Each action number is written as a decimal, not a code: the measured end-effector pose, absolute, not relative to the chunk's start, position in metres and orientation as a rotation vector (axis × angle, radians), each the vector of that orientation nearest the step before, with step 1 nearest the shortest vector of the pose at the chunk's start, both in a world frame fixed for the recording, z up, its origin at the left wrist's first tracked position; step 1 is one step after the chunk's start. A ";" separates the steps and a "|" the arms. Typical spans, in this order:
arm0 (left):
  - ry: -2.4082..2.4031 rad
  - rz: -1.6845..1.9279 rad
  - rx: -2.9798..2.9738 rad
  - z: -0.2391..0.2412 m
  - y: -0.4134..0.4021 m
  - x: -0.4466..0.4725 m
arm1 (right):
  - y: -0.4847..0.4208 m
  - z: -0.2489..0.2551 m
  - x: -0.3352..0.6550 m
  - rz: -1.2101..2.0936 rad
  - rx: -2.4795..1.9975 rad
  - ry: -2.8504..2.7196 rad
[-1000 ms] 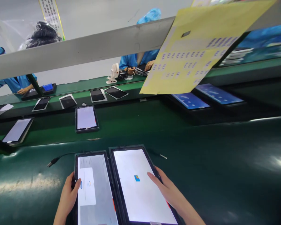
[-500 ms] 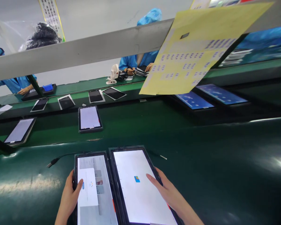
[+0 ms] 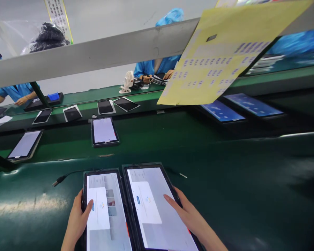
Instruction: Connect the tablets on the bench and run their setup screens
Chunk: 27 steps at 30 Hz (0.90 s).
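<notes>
Left hand (image 3: 77, 214) gripped left tablet (image 3: 112, 219), right hand (image 3: 185, 211) gripped right tablet (image 3: 149, 204) — each by its outer edge, thumb over screen — side by side on bench (image 3: 238, 195). Cable (image 3: 59, 180) lay just left; farther, white-screened tablets (image 3: 104, 130), then white fan (image 3: 127, 82).

The camera, worn on the head, looks from above and just short of the near end of the black-framed, pale-screened rectangular tablet (image 3: 155, 213) on the right, close enough that its near end almost meets the view's lower edge. It faces forward and down, so that beyond this tablet it takes in the glossy dark green desk (image 3: 238, 181) and, well past its far end, a long flat grey beam (image 3: 94, 55).
</notes>
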<state>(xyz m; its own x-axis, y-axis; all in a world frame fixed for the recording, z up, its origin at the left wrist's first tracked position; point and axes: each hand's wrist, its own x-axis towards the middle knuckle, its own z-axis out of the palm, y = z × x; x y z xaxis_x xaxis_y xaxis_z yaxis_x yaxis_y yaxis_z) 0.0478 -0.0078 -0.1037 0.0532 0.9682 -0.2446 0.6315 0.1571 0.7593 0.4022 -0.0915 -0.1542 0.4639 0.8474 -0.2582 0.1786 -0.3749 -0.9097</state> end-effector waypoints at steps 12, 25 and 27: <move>1.665 0.574 1.540 -0.106 -0.008 0.045 | -0.101 -0.112 0.391 0.222 -1.729 -1.621; 1.673 0.519 1.564 -0.102 -0.007 0.046 | -0.099 -0.115 0.359 0.323 -1.429 -2.070; 1.671 0.526 1.562 -0.103 -0.007 0.046 | -0.098 -0.117 0.357 0.329 -1.420 -2.067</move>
<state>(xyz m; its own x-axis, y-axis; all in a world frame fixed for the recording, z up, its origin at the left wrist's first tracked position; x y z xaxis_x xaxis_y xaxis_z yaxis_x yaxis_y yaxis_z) 0.0463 -0.0071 -0.1028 0.0526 0.9656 -0.2545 0.6459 0.1615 0.7461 0.3567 -0.0980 -0.1172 -0.2451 0.9090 0.3370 0.7596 0.3961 -0.5158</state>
